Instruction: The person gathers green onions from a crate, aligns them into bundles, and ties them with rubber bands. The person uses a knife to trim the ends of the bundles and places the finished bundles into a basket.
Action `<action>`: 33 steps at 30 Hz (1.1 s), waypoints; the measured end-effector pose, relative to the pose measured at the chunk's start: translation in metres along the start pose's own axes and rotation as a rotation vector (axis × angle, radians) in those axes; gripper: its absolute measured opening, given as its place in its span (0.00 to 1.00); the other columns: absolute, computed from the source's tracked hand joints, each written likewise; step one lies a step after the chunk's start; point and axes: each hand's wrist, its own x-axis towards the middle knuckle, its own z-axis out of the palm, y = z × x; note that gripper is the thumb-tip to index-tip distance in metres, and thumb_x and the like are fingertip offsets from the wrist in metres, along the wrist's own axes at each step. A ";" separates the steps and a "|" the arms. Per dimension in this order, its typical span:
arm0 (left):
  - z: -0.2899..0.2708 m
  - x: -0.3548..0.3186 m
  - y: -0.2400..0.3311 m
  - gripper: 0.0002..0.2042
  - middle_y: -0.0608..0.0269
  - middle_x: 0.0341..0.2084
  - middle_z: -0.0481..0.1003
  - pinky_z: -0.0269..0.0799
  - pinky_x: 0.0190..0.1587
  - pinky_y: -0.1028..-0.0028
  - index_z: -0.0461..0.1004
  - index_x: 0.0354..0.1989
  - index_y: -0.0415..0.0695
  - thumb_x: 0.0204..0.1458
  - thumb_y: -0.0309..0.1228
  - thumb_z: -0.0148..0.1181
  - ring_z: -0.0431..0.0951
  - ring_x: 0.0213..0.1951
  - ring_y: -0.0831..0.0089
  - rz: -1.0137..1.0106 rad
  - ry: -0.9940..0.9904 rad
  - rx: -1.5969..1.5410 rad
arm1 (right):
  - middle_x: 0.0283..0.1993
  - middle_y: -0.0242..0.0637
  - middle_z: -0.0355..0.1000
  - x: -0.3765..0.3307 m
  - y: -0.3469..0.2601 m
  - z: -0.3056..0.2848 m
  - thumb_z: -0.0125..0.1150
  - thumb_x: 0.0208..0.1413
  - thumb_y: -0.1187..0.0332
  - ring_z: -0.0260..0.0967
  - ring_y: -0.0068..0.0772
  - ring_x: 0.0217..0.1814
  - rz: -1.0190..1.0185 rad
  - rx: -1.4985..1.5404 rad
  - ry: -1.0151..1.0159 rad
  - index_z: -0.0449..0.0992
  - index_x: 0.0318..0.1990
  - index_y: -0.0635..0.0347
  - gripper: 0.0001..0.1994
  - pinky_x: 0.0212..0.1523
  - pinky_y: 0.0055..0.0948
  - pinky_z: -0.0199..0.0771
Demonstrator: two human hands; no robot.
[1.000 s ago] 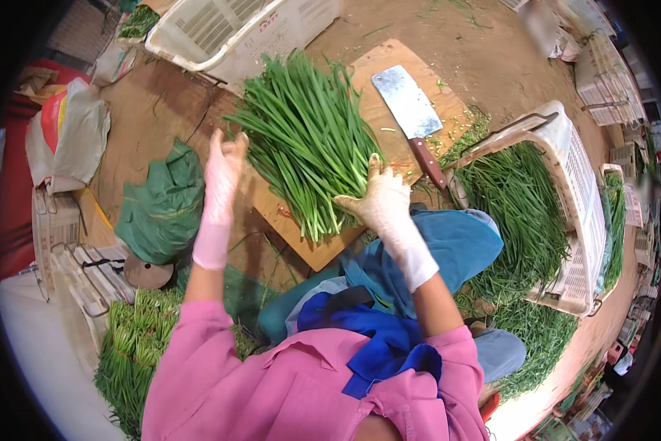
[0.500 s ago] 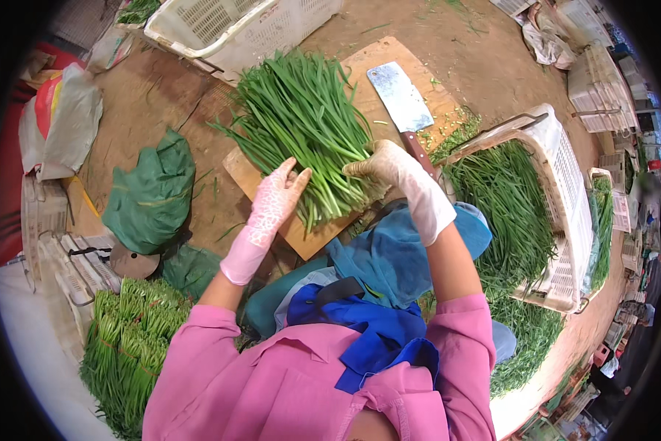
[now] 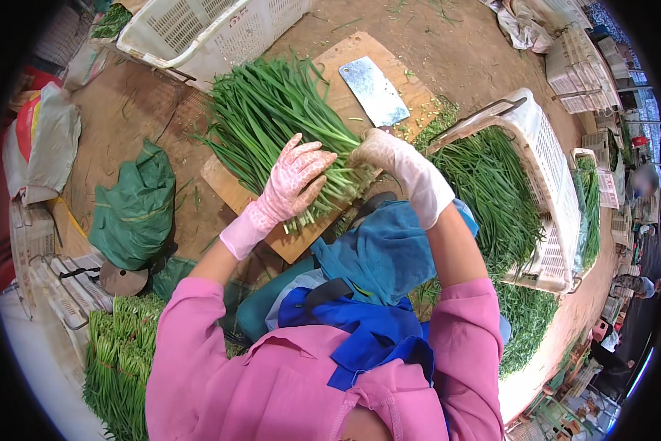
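Note:
A large heap of garlic chives (image 3: pixel 257 103) lies across a wooden board (image 3: pixel 411 95), its pale stem ends toward me. My left hand (image 3: pixel 292 180), in a whitish glove, rests on the lower stems with its fingers spread. At the right side of the heap my right hand (image 3: pixel 393 158), gloved too, has its fingers curled around some of the stems. Just beyond it a cleaver (image 3: pixel 374 90) lies flat on the board, its handle mostly hidden behind that hand. Chopped bits are scattered by the blade.
A tilted white crate (image 3: pixel 557 176) full of chives stands at the right. Another white crate (image 3: pixel 249 37) is at the far left. A green sack (image 3: pixel 133 213) and tied chive bundles (image 3: pixel 121 360) lie at the left. A blue cloth (image 3: pixel 382 250) covers my lap.
My left hand has moved right over the stems, its fingers spreading. My right hand has shifted toward the cleaver and now covers most of its handle. The whole view has shifted slightly.

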 end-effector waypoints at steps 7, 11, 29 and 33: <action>0.019 0.001 -0.011 0.12 0.61 0.34 0.68 0.53 0.56 0.53 0.72 0.34 0.44 0.38 0.31 0.59 0.65 0.44 0.59 0.126 -0.047 0.034 | 0.23 0.43 0.71 0.019 0.021 0.017 0.67 0.31 0.58 0.67 0.34 0.27 -0.033 -0.126 -0.031 0.75 0.29 0.69 0.21 0.31 0.30 0.67; 0.019 -0.003 -0.012 0.14 0.63 0.32 0.69 0.53 0.55 0.55 0.72 0.35 0.44 0.38 0.33 0.60 0.65 0.43 0.62 0.143 -0.094 0.087 | 0.20 0.42 0.71 0.010 0.013 -0.008 0.65 0.30 0.57 0.66 0.33 0.22 0.009 -0.101 -0.023 0.76 0.24 0.67 0.19 0.24 0.30 0.66; 0.034 0.011 -0.011 0.09 0.53 0.39 0.69 0.64 0.48 0.63 0.67 0.32 0.39 0.42 0.28 0.55 0.69 0.42 0.58 0.243 -0.252 0.053 | 0.23 0.40 0.71 0.045 0.031 0.003 0.65 0.30 0.67 0.66 0.35 0.25 0.037 -0.362 -0.028 0.73 0.41 0.60 0.23 0.27 0.31 0.68; 0.033 0.010 -0.009 0.13 0.54 0.39 0.69 0.63 0.48 0.64 0.67 0.38 0.39 0.43 0.29 0.55 0.69 0.42 0.60 0.181 -0.267 0.058 | 0.28 0.45 0.72 0.045 0.038 0.007 0.62 0.28 0.71 0.68 0.40 0.27 -0.089 -0.271 0.098 0.69 0.46 0.57 0.28 0.29 0.33 0.69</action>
